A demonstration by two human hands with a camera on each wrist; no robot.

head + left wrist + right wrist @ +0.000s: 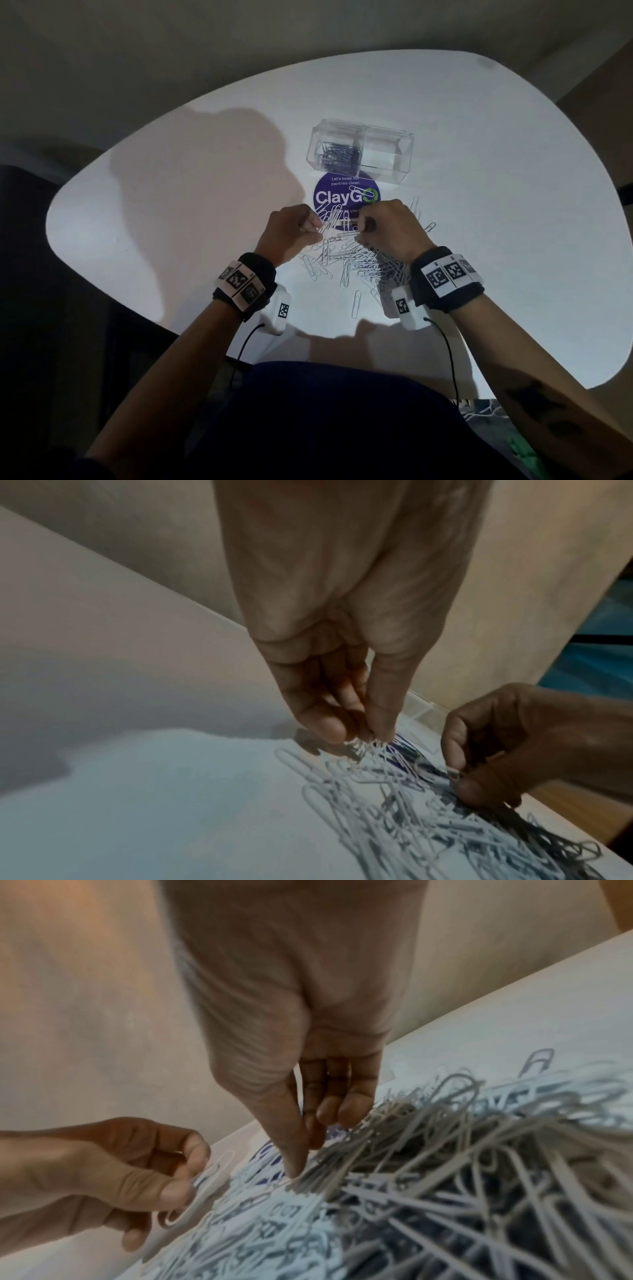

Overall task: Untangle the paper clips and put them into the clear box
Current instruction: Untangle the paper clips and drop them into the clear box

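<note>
A tangle of white paper clips [356, 263] lies on the white table just below the hands. My left hand [317, 229] pinches one end of a clip [205, 1185] between thumb and forefinger. My right hand [363, 228] pinches clips at the pile's top edge, thumb tip [295, 1171] pressed on a bundle. Linked clips [339, 235] stretch between the two hands. The clear box [387, 156] stands open beyond the hands, with several clips [339, 154] in its left half. The left wrist view shows my left fingertips [363, 737] closed on wire ends above the pile [428, 826].
A round purple ClayGo sticker [342, 197] lies on the table [171, 222] between the box and the hands, partly under clips. Loose single clips [356, 303] lie toward the near edge. The table's rounded rim curves close on the left and front.
</note>
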